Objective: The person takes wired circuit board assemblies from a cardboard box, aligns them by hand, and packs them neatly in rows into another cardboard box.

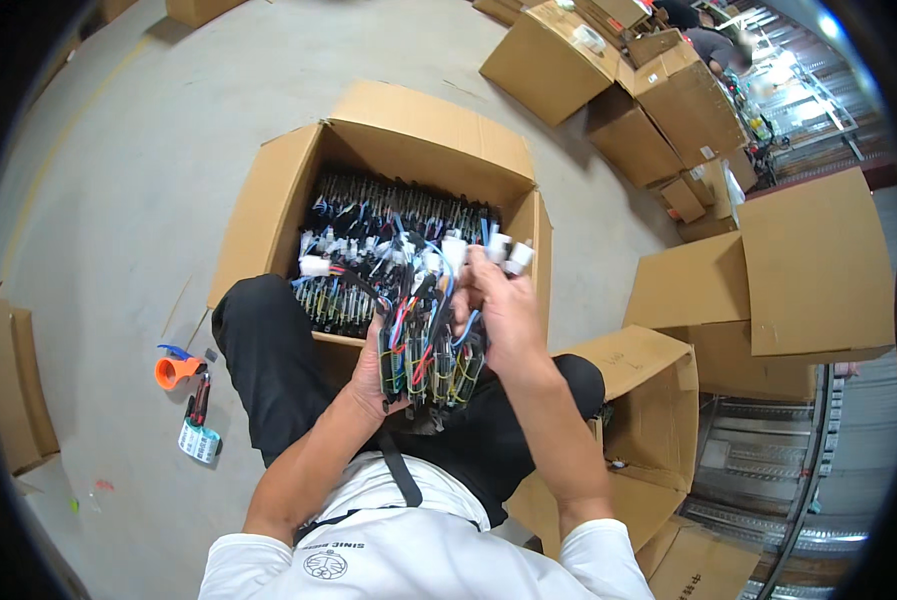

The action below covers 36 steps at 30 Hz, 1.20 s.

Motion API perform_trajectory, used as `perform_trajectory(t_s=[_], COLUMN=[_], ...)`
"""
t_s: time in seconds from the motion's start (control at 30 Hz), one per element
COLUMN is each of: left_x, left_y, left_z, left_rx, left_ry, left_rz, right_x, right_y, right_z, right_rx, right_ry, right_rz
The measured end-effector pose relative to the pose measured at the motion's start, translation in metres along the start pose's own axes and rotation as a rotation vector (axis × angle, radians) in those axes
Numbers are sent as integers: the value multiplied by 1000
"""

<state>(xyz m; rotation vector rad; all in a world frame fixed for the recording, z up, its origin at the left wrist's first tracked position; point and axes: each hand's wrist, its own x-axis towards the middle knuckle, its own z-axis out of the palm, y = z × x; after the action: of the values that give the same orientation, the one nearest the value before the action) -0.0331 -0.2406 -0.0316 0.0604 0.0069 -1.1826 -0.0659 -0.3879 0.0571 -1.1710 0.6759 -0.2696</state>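
Observation:
Above my lap my left hand (369, 372) is wrapped round the left side of a thick bundle of wire harnesses (423, 350). Black, red, blue and yellow wires show in it, packed close together. My right hand (505, 312) pinches wires at the bundle's upper right, with white plug connectors (497, 247) sticking up past its fingers. One more white connector (314, 266) hangs out to the left on dark and red leads. Just beyond, an open cardboard box (428, 132) holds rows of similar harnesses (353, 195) with white connectors among them.
On the floor to my left lie an orange ring-shaped tape dispenser (173, 374), a red-and-black hand tool (201, 400) and a roll of labels (199, 441). Open cartons (658, 430) stand to my right, and stacked boxes (668, 110) at far right. A person (713, 45) is behind those.

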Motion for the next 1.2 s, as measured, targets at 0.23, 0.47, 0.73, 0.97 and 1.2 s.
perform_trajectory(t_s=[0.23, 0.47, 0.73, 0.97, 1.2], left_x=[-2, 1, -15, 0, 23], left_y=[-15, -38, 24, 21, -9], left_z=[-7, -50, -75, -53, -43], left_rx=[-112, 115, -1, 54, 164], left_ry=[97, 387, -128, -215, -120], left_rz=[-178, -149, -329, -305, -345], right_x=[4, -14, -124, -203, -236], right_y=[14, -3, -104, 96, 257], right_z=[-19, -75, -298, -515, -521], right_rx=[66, -295, -461, -286, -975], right_ry=[123, -243, 441, 721, 554], right_rz=[-17, -56, -344, 130, 542])
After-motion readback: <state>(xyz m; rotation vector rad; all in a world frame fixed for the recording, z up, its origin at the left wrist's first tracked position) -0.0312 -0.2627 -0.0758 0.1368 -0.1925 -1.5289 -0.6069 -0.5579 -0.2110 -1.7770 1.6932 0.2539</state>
